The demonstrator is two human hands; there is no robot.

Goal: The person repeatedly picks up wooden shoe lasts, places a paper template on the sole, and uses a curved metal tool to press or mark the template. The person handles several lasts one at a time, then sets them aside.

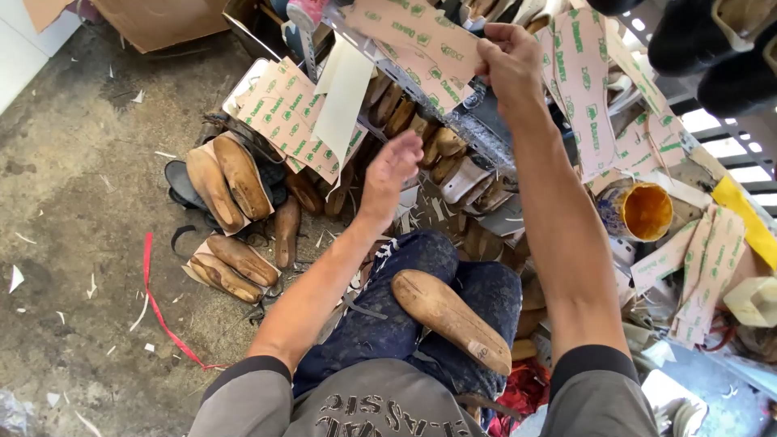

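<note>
The pinkish insole board point(413, 36) with green print lies flat on the wire rack, pinched at its right end by the right hand point(510, 65). 1 wooden shoe last point(449, 320) rests tilted across the lap.

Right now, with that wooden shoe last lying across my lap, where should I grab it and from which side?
Probably take the last around its narrower toe half, coming down from above with the left hand. It lies flat across the knees, top bare, toe toward that free hand; the right hand is up at the insole sheets.
</note>
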